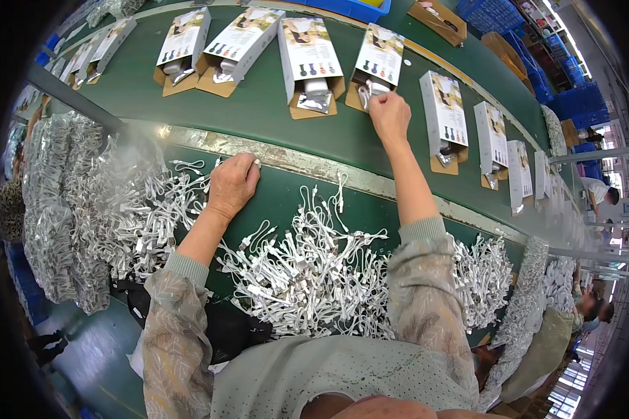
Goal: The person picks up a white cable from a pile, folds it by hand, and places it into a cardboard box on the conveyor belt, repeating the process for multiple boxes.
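My right hand [390, 117] is pinched at the open lower end of a white printed box [379, 54]. A short white charging cable [364, 96] shows at its fingertips, beside a white piece inside the box. Near the metal rail, my left hand [233, 184] is closed above the green work surface. A small white tip shows by its thumb; the rest of what it holds is hidden. A large heap of short white charging cables [314, 272] lies between my forearms, and another cable pile [150, 223] sits left of my left hand.
More open boxes [311, 56] stand in a row along the green conveyor [258, 115], some showing silver pouches. A metal rail [286, 157] divides it from my work surface. Bagged cables [56, 202] are stacked at left. Blue crates [493, 21] and other people are at right.
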{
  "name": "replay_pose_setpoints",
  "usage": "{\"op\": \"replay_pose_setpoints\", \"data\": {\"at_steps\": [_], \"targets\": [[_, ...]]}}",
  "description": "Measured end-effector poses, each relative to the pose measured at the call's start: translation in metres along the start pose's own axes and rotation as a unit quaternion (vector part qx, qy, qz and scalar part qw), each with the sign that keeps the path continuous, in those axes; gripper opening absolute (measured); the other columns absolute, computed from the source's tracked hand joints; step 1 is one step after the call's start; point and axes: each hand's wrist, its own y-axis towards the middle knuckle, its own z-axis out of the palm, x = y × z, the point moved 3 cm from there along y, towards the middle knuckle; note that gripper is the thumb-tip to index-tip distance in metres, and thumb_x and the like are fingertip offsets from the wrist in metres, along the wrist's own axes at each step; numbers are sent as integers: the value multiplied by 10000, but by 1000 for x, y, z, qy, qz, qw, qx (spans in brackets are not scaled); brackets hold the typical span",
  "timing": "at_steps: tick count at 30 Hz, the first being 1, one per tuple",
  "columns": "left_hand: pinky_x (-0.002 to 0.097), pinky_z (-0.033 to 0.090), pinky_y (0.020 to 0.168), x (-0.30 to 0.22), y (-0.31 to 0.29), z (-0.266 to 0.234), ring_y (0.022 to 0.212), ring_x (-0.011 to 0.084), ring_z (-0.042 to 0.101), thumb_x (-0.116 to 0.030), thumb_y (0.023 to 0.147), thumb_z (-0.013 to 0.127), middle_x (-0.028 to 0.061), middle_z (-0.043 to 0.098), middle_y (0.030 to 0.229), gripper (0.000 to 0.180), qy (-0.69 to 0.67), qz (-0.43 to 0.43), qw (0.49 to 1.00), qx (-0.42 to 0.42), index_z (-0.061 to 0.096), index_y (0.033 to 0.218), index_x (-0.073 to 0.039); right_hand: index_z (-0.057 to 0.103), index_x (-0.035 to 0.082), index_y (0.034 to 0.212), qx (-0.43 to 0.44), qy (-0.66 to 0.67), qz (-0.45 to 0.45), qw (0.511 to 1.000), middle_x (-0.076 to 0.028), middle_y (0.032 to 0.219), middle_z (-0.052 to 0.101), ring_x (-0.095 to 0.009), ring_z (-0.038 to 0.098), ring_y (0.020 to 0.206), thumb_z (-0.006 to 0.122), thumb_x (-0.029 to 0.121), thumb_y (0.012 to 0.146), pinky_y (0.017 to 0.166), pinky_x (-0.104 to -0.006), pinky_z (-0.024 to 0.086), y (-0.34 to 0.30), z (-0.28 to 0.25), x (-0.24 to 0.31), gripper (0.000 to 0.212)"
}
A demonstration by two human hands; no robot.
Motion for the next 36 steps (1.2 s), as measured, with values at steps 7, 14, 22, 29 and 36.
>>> {"op": "replay_pose_setpoints", "data": {"at_steps": [7,14,22,29,36], "targets": [[384,497,613,-2,14,-1,690,295,610,-79,770,612,107,597,754,107,-3,7,1000,-8,555,859,-61,619,53,992,94,-64,-131,985,-156,882,661,-366,619,866,579,128,810,786,-431,483,-17,-16,18,202],[383,501,616,3,21,3,703,294,616,-87,780,603,107,611,777,95,1,18,1000,-15,559,860,-61,618,49,956,309,69,-309,897,-124,949,571,-305,551,919,634,69,759,797,-402,464,-123,-59,27,199],[381,499,608,20,4,-9,695,294,620,-91,787,598,105,623,778,84,27,-15,1000,-8,564,860,-69,644,20,764,165,23,-86,982,-134,647,631,-290,623,592,645,186,789,587,-381,492,-96,-57,-7,168],[381,499,603,16,6,-7,689,293,621,-92,793,593,106,625,773,82,15,-15,1000,-19,567,867,-69,610,-12,694,40,-100,-84,991,-219,701,625,-396,623,683,622,195,779,642,-475,496,-30,-19,-9,223],[380,500,607,16,19,-9,689,293,621,-93,788,596,109,627,773,89,20,-3,1000,-24,567,866,-63,602,5,732,-39,-98,-126,986,-193,740,618,-384,617,707,604,139,794,638,-479,496,-16,-22,-23,148]]}}
